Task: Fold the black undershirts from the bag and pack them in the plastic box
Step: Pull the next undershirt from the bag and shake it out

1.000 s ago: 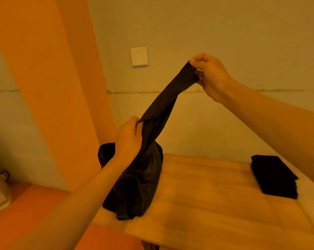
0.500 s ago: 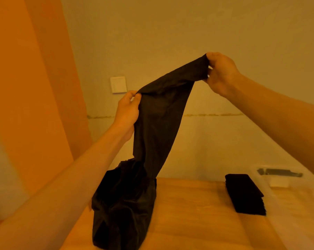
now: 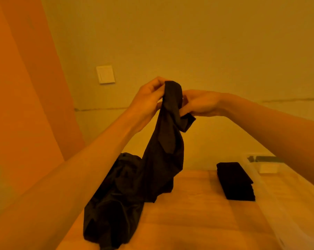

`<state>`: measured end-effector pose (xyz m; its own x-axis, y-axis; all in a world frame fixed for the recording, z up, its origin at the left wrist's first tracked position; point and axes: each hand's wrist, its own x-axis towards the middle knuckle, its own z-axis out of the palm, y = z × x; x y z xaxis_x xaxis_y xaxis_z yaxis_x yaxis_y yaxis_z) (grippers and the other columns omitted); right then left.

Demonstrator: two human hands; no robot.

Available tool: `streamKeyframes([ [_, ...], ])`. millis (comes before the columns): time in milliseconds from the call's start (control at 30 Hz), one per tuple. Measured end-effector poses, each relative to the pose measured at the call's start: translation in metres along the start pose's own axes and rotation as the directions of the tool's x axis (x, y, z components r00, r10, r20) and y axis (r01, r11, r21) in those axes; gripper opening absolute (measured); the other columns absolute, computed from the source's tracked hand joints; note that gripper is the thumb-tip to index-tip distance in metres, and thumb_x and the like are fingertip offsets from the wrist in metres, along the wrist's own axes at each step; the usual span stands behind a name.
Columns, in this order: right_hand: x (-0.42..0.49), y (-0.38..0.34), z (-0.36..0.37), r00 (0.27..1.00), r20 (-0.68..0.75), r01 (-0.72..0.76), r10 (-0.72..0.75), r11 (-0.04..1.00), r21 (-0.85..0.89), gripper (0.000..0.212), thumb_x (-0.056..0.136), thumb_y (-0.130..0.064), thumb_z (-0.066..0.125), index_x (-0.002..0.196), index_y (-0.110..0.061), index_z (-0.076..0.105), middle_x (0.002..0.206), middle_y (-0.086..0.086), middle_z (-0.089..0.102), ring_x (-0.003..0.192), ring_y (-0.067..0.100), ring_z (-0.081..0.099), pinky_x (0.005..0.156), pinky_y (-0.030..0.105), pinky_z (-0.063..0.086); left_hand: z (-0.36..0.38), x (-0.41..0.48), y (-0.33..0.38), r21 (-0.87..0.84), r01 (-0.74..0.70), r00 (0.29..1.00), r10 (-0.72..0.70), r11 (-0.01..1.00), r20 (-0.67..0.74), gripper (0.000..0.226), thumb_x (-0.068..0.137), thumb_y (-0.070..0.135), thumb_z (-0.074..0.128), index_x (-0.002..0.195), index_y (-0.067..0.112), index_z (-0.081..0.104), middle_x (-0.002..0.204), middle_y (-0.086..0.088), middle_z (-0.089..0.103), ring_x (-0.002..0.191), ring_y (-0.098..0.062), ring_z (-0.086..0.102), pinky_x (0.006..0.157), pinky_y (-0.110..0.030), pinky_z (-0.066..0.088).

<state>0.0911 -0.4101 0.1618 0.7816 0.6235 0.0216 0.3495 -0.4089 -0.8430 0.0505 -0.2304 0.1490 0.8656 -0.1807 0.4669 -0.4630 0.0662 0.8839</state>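
Both hands are up at mid-frame, close together, with one cloth end between them. The left grip (image 3: 148, 99) has its fingers curled round the top of the black undershirt (image 3: 164, 154). The right grip (image 3: 202, 103) pinches the same bunched top from the other side, and a short flap pokes out below it. So both are clenched on the undershirt, neither loose. The key relation is that the undershirt hangs down from the two grips with its long axis near vertical, leaning a little to lower left. Its bottom end drapes onto or against the dark bag (image 3: 109, 210) on the surface (image 3: 197, 226); I can't tell if the hem is clear of the bag mouth. All the cloth is below the grips and none is spread sideways. I judge the next move needs the grips to part along the top edge so the undershirt opens flat, then lower it onto the bare wood between the bag and the stack. The folded stack (image 3: 235, 181) sits to the right, up against the plastic box (image 3: 260, 179); I can't tell whether it is inside or just beside the wall. The box lies on the right grip's side, the bag on the left's. The risk is the hem dragging the bag along.
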Motion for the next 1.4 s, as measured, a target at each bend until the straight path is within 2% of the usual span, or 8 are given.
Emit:
streamKeyframes([
  [300,-0.079,0.118,0.062,0.993,-0.113,-0.063,0.016,0.902,-0.426,0.023,0.083,-0.001,0.069,0.081,-0.024,0.068,0.075,-0.014,0.068,0.075,-0.001,0.064,0.07,0.023,0.048,-0.022,-0.111,-0.132,0.169,0.406,0.899,-0.426,0.898,0.1,0.017,0.101,0.022,0.06,0.116,0.017,0.063,0.104,-0.012,0.073,0.086,-0.026,0.072,0.071,-0.038,0.061],
  [400,-0.102,0.187,0.11,0.995,-0.049,-0.1,0.087,0.854,-0.51,0.018,0.081,-0.001,0.066,0.081,-0.019,0.066,0.08,-0.01,0.065,0.079,0.005,0.062,0.073,0.037,0.05,-0.038,-0.154,-0.208,0.857,0.326,0.91,-0.378,0.399,-0.171,0.02,0.099,0.037,0.063,0.112,0.022,0.063,0.121,-0.009,0.061,0.102,-0.026,0.062,0.087,-0.042,0.055],
  [500,-0.119,0.234,0.151,0.969,0.038,-0.182,0.245,0.808,-0.56,0.041,0.08,0.003,0.059,0.095,-0.035,0.065,0.103,-0.013,0.061,0.098,0.005,0.057,0.083,0.032,0.048,-0.044,-0.193,-0.254,0.981,0.192,0.973,-0.13,0.015,-0.188,0.048,0.088,0.038,0.075,0.128,0.015,0.064,0.144,-0.021,0.048,0.124,-0.043,0.049,0.095,-0.05,0.049],
  [667,-0.13,0.234,0.153,0.887,0.246,-0.192,0.39,0.798,-0.572,0.067,0.079,0.007,0.055,0.13,-0.037,0.056,0.13,-0.012,0.052,0.122,0.01,0.049,0.101,0.032,0.044,-0.037,-0.21,-0.29,0.999,0.031,0.994,-0.102,0.022,-0.029,0.058,0.089,0.038,0.075,0.141,0.017,0.059,0.158,-0.019,0.039,0.149,-0.044,0.027,0.112,-0.057,0.04],
  [933,-0.008,0.224,0.167,0.945,-0.24,-0.316,0.221,0.804,-0.504,0.025,0.098,-0.03,0.063,0.123,-0.028,0.062,0.124,-0.001,0.065,0.109,0.017,0.06,0.085,0.029,0.046,-0.03,-0.22,-0.286,0.983,0.015,0.999,-0.033,0.183,-0.009,0.043,0.096,0.032,0.067,0.134,0.013,0.062,0.161,-0.018,0.032,0.152,-0.037,0.023,0.117,-0.053,0.034],
  [1067,0.061,0.249,0.207,0.904,-0.172,-0.424,0.391,0.779,-0.461,0.06,0.095,-0.043,0.067,0.145,-0.018,0.046,0.14,0.008,0.055,0.125,0.027,0.054,0.1,0.038,0.048,-0.023,-0.238,-0.279,0.954,0.052,0.998,-0.037,0.294,-0.043,0.029,0.094,0.028,0.069,0.119,0.014,0.066,0.146,-0.011,0.047,0.134,-0.032,0.045,0.1,-0.042,0.048],
  [1167,0.077,0.267,0.219,0.878,-0.232,-0.477,0.419,0.723,-0.499,0.021,0.097,-0.034,0.064,0.109,-0.017,0.061,0.118,0.008,0.066,0.108,0.026,0.06,0.093,0.037,0.05,-0.027,-0.248,-0.274,0.901,0.178,0.984,-0.088,0.395,-0.156,0.018,0.094,0.028,0.068,0.101,0.012,0.065,0.116,0.003,0.052,0.089,-0.012,0.056,0.064,-0.016,0.043],
  [1400,0.023,0.243,0.178,0.718,-0.488,-0.41,0.496,0.868,0.281,0.013,0.096,-0.023,0.052,0.086,-0.019,0.059,0.088,0.001,0.06,0.086,0.02,0.058,0.064,0.031,0.042,-0.027,-0.226,-0.268,0.807,0.356,0.933,-0.131,0.471,-0.336,0.038,0.097,0.039,0.065,0.126,0.015,0.055,0.127,0.002,0.04,0.086,-0.012,0.061,0.071,-0.034,0.059],
])
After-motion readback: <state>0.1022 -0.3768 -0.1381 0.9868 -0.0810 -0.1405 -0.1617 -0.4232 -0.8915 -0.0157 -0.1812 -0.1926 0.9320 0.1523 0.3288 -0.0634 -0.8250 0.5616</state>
